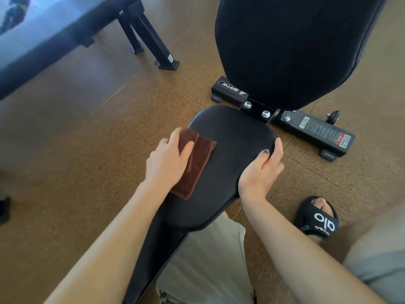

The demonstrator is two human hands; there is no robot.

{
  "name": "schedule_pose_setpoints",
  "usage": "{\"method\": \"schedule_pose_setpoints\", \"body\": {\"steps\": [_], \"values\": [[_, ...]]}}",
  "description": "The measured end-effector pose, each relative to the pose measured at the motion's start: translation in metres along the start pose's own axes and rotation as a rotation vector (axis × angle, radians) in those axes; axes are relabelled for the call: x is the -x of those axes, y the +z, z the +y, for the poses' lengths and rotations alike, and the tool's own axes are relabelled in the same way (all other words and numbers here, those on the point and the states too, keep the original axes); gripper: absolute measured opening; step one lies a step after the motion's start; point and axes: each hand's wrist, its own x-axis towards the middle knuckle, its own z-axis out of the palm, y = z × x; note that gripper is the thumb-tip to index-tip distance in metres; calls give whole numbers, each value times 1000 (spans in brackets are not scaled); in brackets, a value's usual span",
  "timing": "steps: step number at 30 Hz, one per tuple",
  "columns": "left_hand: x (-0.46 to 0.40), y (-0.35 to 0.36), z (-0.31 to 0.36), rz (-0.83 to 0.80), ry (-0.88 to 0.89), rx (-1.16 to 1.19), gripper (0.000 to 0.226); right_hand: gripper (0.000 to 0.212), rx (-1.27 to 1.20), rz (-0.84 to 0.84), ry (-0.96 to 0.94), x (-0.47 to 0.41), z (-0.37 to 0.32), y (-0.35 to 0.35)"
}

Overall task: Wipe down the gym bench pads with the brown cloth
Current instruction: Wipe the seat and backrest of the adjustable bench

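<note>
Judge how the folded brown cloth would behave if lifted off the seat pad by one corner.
The brown cloth would probably droop and unfold: it lies flat in a loose fold on the seat pad. It looks light, thin terry under the left hand. Its napped surface likely grips rather than slides.

A black seat pad (232,154) is carrying a folded brown cloth (197,165) at its left edge, while the cork-patterned floor (87,150) is bearing the bench's base bar (315,132) and a second bench's legs (151,47).
</note>
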Motion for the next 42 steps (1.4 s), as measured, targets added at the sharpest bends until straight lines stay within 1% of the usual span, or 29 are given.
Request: {"method": "schedule_pose_setpoints", "body": {"steps": [3,5,8,10,12,14,16,18,20,22,24,27,29,31,34,36,39,42], "values": [[53,-7,-25,2,-92,19,57,47,7,8,18,0,1,2],[54,-5,-23,29,-113,-10,56,48,-1,11,18,1,1,2],[5,4,12,94,-40,-94,55,47,-8,7,9,0,1,1],[-33,12,43,87,15,-99,57,47,6,-5,12,0,0,-2],[-54,13,56,68,20,-79,61,47,13,-23,11,-1,-1,-4],[-37,8,41,21,8,-72,63,47,7,-37,15,0,-3,-7],[1,1,10,7,-28,-42,64,47,9,-35,17,1,-4,-6],[45,-5,-20,27,-96,47,61,47,7,-27,12,2,-4,-4],[71,-5,-33,73,-155,146,57,47,4,-14,16,1,-2,-2],[67,-4,-32,106,-194,143,51,47,7,-8,7,2,0,-1],[37,-2,-16,97,-195,53,47,47,16,-7,-1,2,0,-1],[-14,4,20,66,-119,-32,52,47,13,-17,0,3,0,-4],[-18,8,26,84,-46,-68,56,48,14,-37,-2,4,-4,-6],[18,9,11,93,46,-125,60,48,12,-43,-3,3,-4,-6],[95,13,-25,148,280,-164,58,48,20,-38,5,3,-3,-6],[119,19,-37,131,371,-186,58,48,12,-43,21,2,-2,-5],[100,22,-23,113,420,-258,59,49,14,-63,28,0,-3,-5],[51,33,24,93,473,-332,60,48,15,-95,42,-3,-2,-7]]}}
